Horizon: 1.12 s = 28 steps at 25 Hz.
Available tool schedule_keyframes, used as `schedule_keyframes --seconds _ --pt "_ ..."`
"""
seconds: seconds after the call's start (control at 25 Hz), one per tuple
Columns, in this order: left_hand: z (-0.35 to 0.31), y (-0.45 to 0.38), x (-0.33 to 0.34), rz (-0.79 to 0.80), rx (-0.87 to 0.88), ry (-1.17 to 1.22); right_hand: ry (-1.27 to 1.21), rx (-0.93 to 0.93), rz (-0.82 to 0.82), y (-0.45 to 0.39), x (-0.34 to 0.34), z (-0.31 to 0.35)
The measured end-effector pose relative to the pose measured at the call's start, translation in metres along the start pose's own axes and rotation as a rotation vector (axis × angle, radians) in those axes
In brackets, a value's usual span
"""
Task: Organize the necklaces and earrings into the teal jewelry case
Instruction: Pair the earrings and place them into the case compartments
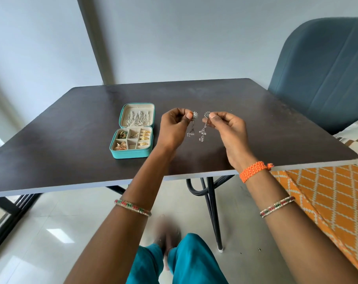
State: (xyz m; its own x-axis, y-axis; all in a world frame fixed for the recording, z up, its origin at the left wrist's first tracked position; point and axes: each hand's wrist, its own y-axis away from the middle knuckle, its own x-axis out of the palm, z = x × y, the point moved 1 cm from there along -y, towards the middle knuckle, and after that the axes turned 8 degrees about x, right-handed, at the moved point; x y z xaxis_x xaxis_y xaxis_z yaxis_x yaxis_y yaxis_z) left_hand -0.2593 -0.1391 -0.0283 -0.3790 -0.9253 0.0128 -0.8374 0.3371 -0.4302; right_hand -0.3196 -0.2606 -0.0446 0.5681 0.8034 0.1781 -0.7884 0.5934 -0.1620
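- Head view, only one there is: a dark table (71,128) with the teal jewelry case (133,131) lying open on it, a bit left of the middle.
- The case's lid (137,115) lies flat at the far side, with a bunch of silver necklaces (137,119) resting on its cream lining.
- The near half is split into small compartments. Gold earrings (144,137) sit stacked in the right-hand column, a greenish-gold piece (122,135) is in the far left slot, and another gold piece (120,146) is in the near left slot. The near middle slot looks bare, and the far middle one has something small I can't make out.
- Both hands are up over the table, just right of the case, close to each other but not touching.
- The left hand (174,128) pinches the round top of a silver drop earring (192,125) between thumb and fingertip, the other fingers curled in.
- The right hand (228,130) does the same with the matching earring (204,127), which dangles freely.
- The two earrings hang side by side, apart, above the tabletop.
- There's an orange braided band (254,171) on the right wrist and beaded bangles (133,207) on both forearms.
- A blue chair (325,74) stands past the table's right corner, with orange patterned fabric (325,193) at the right edge.
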Motion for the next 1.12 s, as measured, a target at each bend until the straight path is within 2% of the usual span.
schedule_keyframes --seconds 0.24,0.52,0.68,1.0,1.12 --pt "-0.053 0.025 -0.016 -0.066 0.022 0.142 -0.116 -0.034 0.012 0.04 0.035 0.041" --pt "-0.092 0.043 -0.029 -0.148 0.234 0.006 -0.113 -0.147 0.011 0.064 0.054 0.073" --pt "-0.096 0.052 -0.032 -0.251 0.243 0.023 -0.176 -0.12 0.068 0.076 0.062 0.075" --pt "-0.078 0.075 -0.032 -0.383 0.17 0.146 -0.316 0.017 0.073 0.087 0.074 0.076" --pt "-0.083 0.076 -0.035 -0.397 0.21 0.099 -0.335 0.038 0.11 0.09 0.074 0.079"
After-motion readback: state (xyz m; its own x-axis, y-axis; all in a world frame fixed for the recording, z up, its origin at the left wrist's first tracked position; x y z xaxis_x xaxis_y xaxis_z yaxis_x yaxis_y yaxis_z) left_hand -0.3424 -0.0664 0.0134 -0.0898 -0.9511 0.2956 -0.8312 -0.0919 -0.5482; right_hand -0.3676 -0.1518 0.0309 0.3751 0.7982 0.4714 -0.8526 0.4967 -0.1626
